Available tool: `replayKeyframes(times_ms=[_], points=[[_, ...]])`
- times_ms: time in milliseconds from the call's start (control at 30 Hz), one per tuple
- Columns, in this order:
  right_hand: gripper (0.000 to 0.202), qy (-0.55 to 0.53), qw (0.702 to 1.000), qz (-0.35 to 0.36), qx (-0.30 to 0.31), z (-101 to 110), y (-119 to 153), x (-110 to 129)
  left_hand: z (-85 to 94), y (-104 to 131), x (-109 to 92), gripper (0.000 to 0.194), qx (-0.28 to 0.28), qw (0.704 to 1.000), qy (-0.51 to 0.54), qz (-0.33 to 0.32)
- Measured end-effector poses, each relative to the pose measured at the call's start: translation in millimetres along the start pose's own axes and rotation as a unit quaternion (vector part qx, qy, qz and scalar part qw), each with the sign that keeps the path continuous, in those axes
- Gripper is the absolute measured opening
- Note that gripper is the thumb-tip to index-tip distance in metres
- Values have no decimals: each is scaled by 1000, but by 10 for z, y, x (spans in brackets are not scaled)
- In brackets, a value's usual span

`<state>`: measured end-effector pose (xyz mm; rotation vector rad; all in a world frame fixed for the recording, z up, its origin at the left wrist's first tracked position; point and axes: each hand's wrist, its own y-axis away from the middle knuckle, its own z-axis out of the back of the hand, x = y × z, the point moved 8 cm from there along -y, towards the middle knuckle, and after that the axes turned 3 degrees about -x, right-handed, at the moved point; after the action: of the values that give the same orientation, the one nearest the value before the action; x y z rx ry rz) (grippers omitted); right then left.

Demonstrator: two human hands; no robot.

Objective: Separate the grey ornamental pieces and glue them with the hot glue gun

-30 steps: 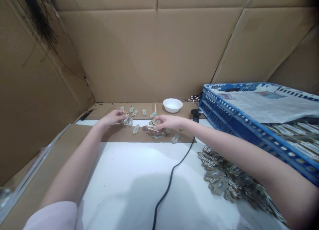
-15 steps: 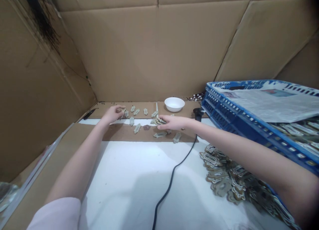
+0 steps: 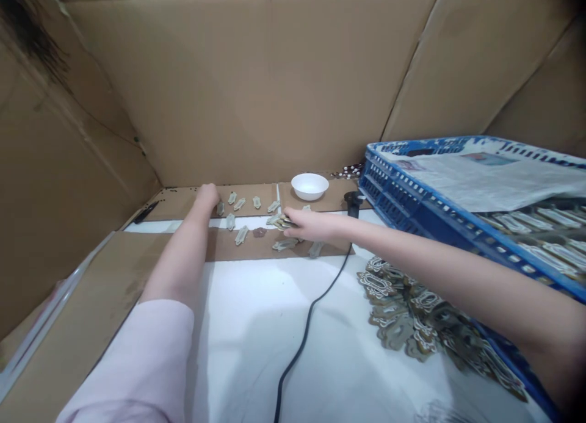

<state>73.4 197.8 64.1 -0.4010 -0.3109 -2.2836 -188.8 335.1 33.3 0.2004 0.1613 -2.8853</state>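
Observation:
My left hand (image 3: 209,195) is at the back left of the table on a cardboard strip. Its fingers point away and are hidden behind the back of the hand, so what they hold does not show. Just right of it lies a small pale ornate plate (image 3: 220,208). My right hand (image 3: 307,224) is closed on a small stack of ornate plates (image 3: 284,223), whose edges stick out to the left past the fingers. Between and around both hands, several loose pale plates (image 3: 241,235) are spread on the cardboard strips (image 3: 220,246).
A white bowl (image 3: 310,187) stands behind my right hand. To the right is a blue crate (image 3: 389,191) with newspaper (image 3: 480,179) and rows of plates. A heap of ornate plates (image 3: 403,313) lies before it. A black cable (image 3: 306,331) crosses the white table.
My left hand has reached farther back, its fingers now out of sight. My right hand keeps the stack at about the same place. The view has shifted slightly.

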Motion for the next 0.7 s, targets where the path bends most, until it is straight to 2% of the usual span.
replayKeyframes(times_ms=[100,233,333,400,467,567,700], points=[[28,-96,995,5,19,15,0,-74,-34,3,49,31,20,998,-53,12],[26,-220,972,12,79,-47,6,-112,-56,107,78,31,34,995,-97,-15],[19,-251,962,27,101,-66,9,-86,-78,197,96,31,45,991,-117,-43],[20,-202,975,27,89,-66,-3,-96,-82,243,101,31,51,989,-121,-63],[22,-87,994,18,57,-71,-20,-125,-65,274,99,30,55,988,-119,-80],[21,58,998,17,14,-130,-26,-114,5,300,95,32,60,987,-108,-101],[27,101,994,41,-29,-258,-9,-12,73,319,116,45,82,987,-81,-116]])
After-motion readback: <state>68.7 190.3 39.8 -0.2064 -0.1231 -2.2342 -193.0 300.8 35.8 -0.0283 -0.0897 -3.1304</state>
